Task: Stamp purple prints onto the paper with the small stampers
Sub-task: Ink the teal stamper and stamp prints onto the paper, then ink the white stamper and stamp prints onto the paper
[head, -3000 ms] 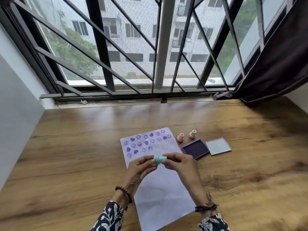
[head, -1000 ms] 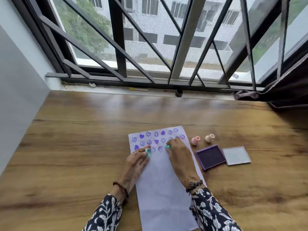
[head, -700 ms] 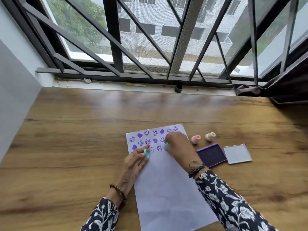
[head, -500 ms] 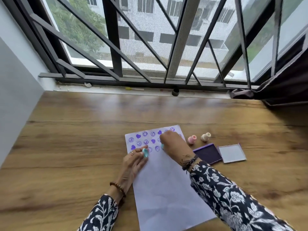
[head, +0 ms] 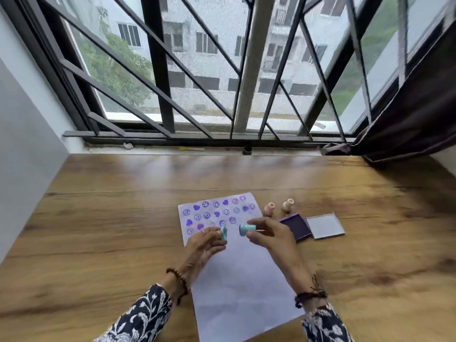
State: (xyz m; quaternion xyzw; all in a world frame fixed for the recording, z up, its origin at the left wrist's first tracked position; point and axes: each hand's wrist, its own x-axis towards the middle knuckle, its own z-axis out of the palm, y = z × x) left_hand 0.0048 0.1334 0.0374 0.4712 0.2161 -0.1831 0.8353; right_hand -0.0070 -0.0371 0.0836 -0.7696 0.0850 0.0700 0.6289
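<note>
A white paper lies on the wooden table, its far end covered with rows of purple smiley and heart prints. My right hand holds a teal stamper on its side, lifted just above the paper. My left hand pinches a small teal cap a short gap to the left of that stamper. A pink stamper and a cream stamper stand right of the paper.
An open purple ink pad with its clear lid lies right of the paper, close to my right hand. The wooden table runs to a barred window. A dark curtain hangs at right, a white wall at left.
My right hand has lifted the teal stamper off the printed rows and pulled it back toward me, turning it sideways. My left hand with the cap has risen beside it.
</note>
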